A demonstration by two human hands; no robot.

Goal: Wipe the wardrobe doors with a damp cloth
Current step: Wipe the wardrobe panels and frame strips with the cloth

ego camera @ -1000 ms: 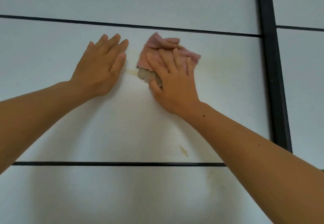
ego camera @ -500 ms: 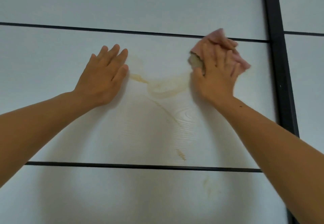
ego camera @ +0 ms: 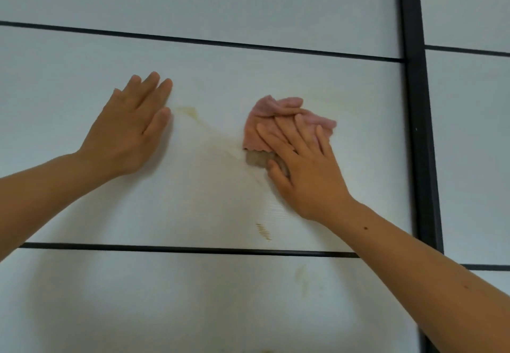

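Note:
A white wardrobe door fills the view, split by thin black horizontal strips. My right hand presses a crumpled pink cloth flat against the middle panel, fingers spread over it and the thumb below it. My left hand lies flat on the same panel to the left, fingers straight, holding nothing. A yellowish smear runs between the two hands, and a small brown mark sits lower down.
A thick black vertical frame separates this door from the neighbouring white door on the right. A faint yellowish stain shows on the lower panel below the black strip.
My right hand slid the cloth right toward the black frame, then back left and down to the panel's middle. My left hand has stayed flat in place.

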